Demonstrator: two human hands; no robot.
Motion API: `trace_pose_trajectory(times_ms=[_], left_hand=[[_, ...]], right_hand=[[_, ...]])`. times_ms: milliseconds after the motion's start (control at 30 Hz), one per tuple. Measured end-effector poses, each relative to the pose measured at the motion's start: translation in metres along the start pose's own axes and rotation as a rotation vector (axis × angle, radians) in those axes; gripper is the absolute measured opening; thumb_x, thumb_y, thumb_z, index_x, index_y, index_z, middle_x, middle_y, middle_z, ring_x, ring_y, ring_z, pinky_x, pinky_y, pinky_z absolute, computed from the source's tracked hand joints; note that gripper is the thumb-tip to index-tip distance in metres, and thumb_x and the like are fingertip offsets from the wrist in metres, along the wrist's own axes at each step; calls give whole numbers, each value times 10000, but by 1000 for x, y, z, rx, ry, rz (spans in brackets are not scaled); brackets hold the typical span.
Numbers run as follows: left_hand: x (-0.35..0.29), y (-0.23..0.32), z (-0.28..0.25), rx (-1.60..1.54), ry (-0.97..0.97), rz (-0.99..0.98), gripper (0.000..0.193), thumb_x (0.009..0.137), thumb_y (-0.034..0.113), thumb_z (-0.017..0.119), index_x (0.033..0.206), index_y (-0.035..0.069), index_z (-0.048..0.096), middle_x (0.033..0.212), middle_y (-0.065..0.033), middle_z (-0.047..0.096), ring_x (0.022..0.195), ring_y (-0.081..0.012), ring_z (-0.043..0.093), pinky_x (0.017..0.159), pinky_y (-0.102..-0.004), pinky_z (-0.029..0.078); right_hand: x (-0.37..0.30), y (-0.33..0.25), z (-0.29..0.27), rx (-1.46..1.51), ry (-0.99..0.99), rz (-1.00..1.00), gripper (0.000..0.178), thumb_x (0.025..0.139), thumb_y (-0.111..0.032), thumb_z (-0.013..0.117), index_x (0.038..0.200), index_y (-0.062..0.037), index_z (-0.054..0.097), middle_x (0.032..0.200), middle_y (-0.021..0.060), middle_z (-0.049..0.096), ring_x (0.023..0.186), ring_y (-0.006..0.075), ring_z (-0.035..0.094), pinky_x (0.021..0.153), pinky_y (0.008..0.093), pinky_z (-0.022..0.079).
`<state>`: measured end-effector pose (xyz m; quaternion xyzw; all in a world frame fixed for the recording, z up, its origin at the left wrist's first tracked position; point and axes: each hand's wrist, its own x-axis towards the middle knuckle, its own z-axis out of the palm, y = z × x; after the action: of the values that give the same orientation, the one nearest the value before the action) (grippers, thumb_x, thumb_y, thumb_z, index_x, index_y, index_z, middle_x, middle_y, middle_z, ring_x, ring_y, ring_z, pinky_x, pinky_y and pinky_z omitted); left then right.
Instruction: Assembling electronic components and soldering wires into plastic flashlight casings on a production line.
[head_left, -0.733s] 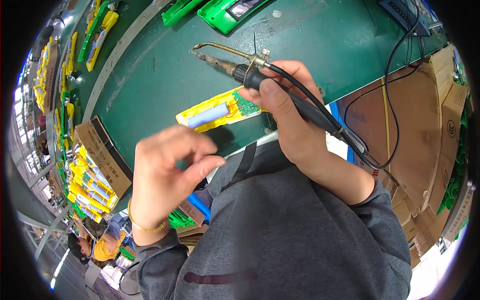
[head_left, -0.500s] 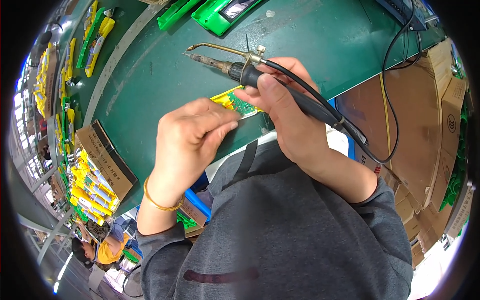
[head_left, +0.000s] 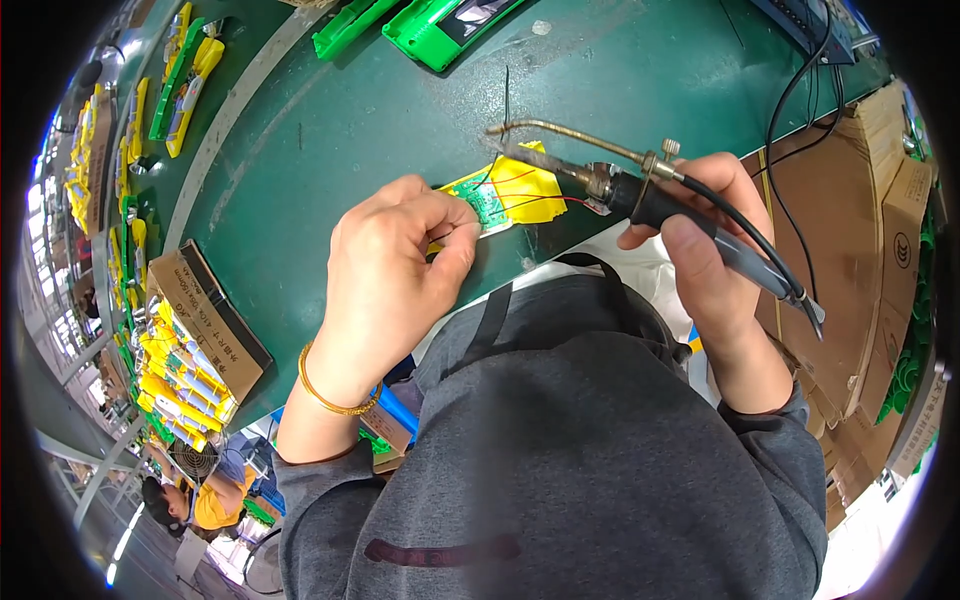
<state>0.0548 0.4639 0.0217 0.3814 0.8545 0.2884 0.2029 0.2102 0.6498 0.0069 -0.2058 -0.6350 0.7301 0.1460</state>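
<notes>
My right hand (head_left: 715,250) is closed around the dark handle of a soldering iron (head_left: 640,198). A thin brass tube runs along the iron, and its tip points left, above the work. My left hand (head_left: 405,250) pinches the left end of a green circuit board (head_left: 487,205), its fingertips covering that end. Yellow tape or film (head_left: 535,190) wraps the board's right part. Thin red and black wires stick out of the board. Whether the iron's tip touches the dark wire beside it, I cannot tell.
Green plastic housings (head_left: 430,35) lie at the far edge of the green table (head_left: 330,130). A cardboard box (head_left: 215,315) with yellow-wrapped parts stands on the left. The iron's black cable (head_left: 775,130) loops at right, near large cardboard (head_left: 830,250). A co-worker (head_left: 215,500) sits at lower left.
My right hand has moved right with the soldering iron, off the board, uncovering its yellow-wrapped end and wires. My left hand has shifted slightly right, still pinching the board.
</notes>
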Motion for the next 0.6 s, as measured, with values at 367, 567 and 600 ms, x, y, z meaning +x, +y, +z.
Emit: trace_pose_trajectory(times_ms=[367,567,600], left_hand=[[1,0,6,-12,32,-21,49,707,52,652,727,26,615,675,-98,556,608,-266,577,560,-359,455],[1,3,8,5,47,-22,43,703,50,645,716,32,608,673,-92,550,589,-253,570,547,-354,451],[1,3,8,6,48,-22,43,701,50,643,713,33,605,674,-92,548,586,-254,567,546,-356,451]], right_hand=[[5,2,-9,-366,-131,-105,208,678,-113,718,783,-23,562,672,51,586,587,115,549,552,241,430],[8,-3,-8,-371,-168,-86,218,664,-111,698,767,-1,540,658,56,543,572,124,476,526,251,366],[9,-4,-8,-365,-176,-82,218,661,-110,696,770,-3,540,659,53,542,565,120,472,519,250,360]])
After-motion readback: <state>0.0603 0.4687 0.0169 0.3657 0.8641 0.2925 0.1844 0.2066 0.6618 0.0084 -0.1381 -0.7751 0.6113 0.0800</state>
